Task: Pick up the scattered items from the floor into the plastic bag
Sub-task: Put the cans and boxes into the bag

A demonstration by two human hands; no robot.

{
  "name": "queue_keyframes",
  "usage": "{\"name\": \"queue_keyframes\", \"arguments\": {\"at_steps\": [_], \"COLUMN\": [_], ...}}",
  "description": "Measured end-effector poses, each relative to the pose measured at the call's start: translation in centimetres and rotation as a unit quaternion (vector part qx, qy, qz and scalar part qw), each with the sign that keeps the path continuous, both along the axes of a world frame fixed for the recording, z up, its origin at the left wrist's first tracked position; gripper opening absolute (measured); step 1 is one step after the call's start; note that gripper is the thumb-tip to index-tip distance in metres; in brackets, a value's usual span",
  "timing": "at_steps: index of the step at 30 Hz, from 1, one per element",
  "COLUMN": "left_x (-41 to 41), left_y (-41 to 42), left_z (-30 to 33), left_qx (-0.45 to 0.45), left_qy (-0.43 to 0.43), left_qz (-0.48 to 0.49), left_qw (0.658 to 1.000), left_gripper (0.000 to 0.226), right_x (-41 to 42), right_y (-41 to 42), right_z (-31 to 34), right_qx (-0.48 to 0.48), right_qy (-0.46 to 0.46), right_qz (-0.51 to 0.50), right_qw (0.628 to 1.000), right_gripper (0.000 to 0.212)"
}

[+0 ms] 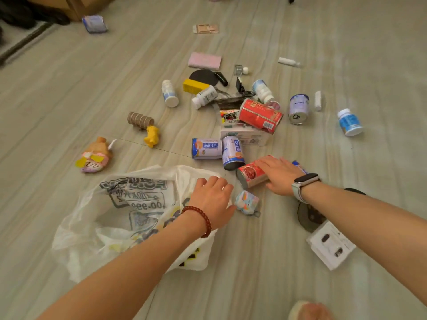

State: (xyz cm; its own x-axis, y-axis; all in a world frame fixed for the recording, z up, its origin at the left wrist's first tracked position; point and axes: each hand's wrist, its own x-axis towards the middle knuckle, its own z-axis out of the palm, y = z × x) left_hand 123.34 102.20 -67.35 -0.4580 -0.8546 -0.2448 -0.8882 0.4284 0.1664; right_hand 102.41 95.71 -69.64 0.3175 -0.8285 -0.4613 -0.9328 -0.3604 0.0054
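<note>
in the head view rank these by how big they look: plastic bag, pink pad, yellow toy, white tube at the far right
1. plastic bag, largest by far, though nearest the camera
2. pink pad
3. yellow toy
4. white tube; close to the toy, so that order is unsure

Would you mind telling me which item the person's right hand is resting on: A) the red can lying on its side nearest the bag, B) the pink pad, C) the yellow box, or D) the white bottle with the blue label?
A: the right hand lies with fingers spread over the red can, which lies on its side on the floor beside the plastic bag.
</note>
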Motion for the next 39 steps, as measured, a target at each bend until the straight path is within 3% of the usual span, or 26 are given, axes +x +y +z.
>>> {"name": "queue_keyframes", "arguments": {"at_steps": [5, 8, 14, 21, 24, 29, 33, 36, 39], "left_x": [-5.4, -7.3, -7.7, -0.7, 3.9, 12.2, 15.4, 15.3, 16.6], "left_y": [-0.5, -0.4, -1.5, -3.0, -2.8, 0.0, 2.5, 3.6, 3.8], "left_z": [-4.9, -7.1, -5.9, 2.1, 4.1, 2.1, -1.3, -3.2, -3.6], "left_qx": [0.065, 0.079, 0.060, -0.121, -0.117, 0.016, 0.031, 0.028, 0.010], "left_qy": [-0.070, -0.092, -0.115, -0.037, -0.056, -0.068, -0.075, -0.103, -0.119], "left_qz": [0.084, 0.135, 0.099, -0.019, 0.042, 0.265, 0.344, 0.347, 0.349], "left_qw": [0.992, 0.983, 0.987, 0.992, 0.991, 0.962, 0.936, 0.932, 0.929], "left_gripper": [0.068, 0.082, 0.061, 0.067, 0.080, 0.088, 0.089, 0.086, 0.070], "right_x": [-0.6, -0.5, -0.2, 0.9, 1.5, 2.9, 8.3, 13.9, 20.0], "right_y": [-2.5, -3.0, -3.6, -2.2, -1.4, -0.8, -0.5, -0.1, 0.5], "right_z": [-2.8, -4.3, -5.5, -4.6, -3.7, 0.3, 4.1, 5.4, 4.3], "right_qx": [0.005, -0.047, -0.064, -0.010, 0.012, -0.051, -0.074, 0.007, 0.062], "right_qy": [-0.020, -0.035, -0.084, -0.091, -0.090, -0.136, -0.280, -0.402, -0.393], "right_qz": [0.071, 0.092, 0.086, -0.003, -0.051, -0.087, -0.109, -0.139, -0.113], "right_qw": [0.997, 0.994, 0.991, 0.996, 0.995, 0.986, 0.951, 0.905, 0.910], "right_gripper": [0.076, 0.071, 0.064, 0.059, 0.058, 0.067, 0.071, 0.065, 0.066]}}
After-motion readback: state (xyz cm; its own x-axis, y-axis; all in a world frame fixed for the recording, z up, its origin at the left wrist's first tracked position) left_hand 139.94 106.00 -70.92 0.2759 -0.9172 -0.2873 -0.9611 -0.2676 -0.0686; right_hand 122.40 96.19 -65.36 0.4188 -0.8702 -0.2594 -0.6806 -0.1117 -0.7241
